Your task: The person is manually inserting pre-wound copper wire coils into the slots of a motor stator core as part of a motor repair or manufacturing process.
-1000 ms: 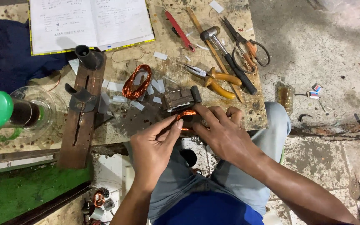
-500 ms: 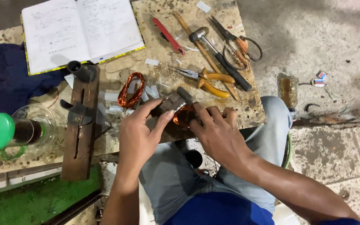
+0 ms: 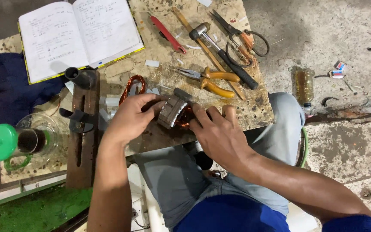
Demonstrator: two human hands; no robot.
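Observation:
My left hand [image 3: 132,117] grips a small grey laminated motor core [image 3: 172,111], tilted on its edge on the worn wooden workbench [image 3: 254,109]. My right hand [image 3: 217,131] presses against the core's right side, its fingers on the copper winding [image 3: 184,118] that shows under the core. A loose coil of copper wire [image 3: 130,88] lies just behind my left hand.
An open notebook [image 3: 76,36] lies at the back left on a dark blue cloth [image 3: 11,92]. Yellow-handled pliers [image 3: 213,81], a hammer [image 3: 220,51], scissors [image 3: 241,36] and a red tool [image 3: 168,34] lie behind. At the left stand a wooden jig [image 3: 80,129] and a green-lidded jar [image 3: 16,144].
The core has been lifted from flat and turned up onto its edge. My left hand has closed around it while my right hand has moved against its right side.

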